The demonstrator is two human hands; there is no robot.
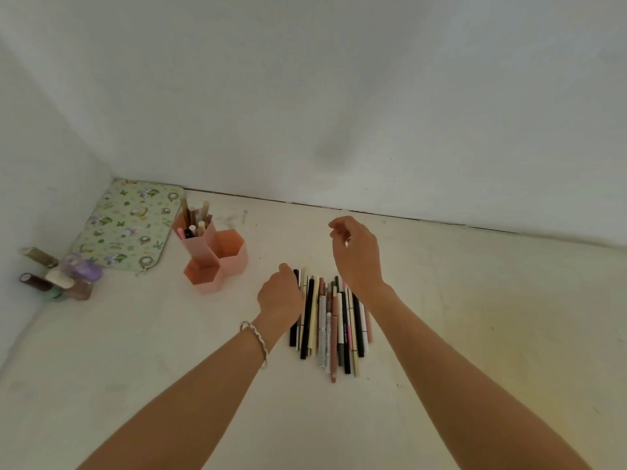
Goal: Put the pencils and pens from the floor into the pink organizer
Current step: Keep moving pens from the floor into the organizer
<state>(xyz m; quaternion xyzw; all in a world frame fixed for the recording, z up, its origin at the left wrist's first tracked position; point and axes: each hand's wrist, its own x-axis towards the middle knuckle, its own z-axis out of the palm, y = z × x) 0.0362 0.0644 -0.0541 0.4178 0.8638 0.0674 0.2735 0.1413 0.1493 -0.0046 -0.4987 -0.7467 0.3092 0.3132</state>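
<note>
Right now I'm at the picking-up step. The pens (330, 320) lie in a tight bundle on the floor (475, 317), side by side and pointing away from me, between my two forearms. The organizer (217, 259) stands to the left and a little farther off, well apart from the bundle. Its tall far cell already holds a handful of sticks. The two lower cells look empty from here, though I can't see to their bottoms.

My left hand (280, 293) is down at the bundle's left edge, knuckles up, fingers curled under and hidden by the back of the hand. It sits against the outermost black pens, but I cannot tell whether it has pinched one or only touches them. My right hand (356, 256) hangs above the bundle's far end, off the floor. Its fingers are loosely bent and the thumb is near the forefinger, with nothing in it that I can see.

Next, I judge, I need a firm grip on one or a few pens at the left edge. Then comes a lift clear of the rest and a carry left and away to the organizer, tips down into a cell. The bundle is packed close, so pulling one out may roll its neighbours. A pouch (129, 225) and some bottles (57, 276) sit in the far left corner, out of the way.
</note>
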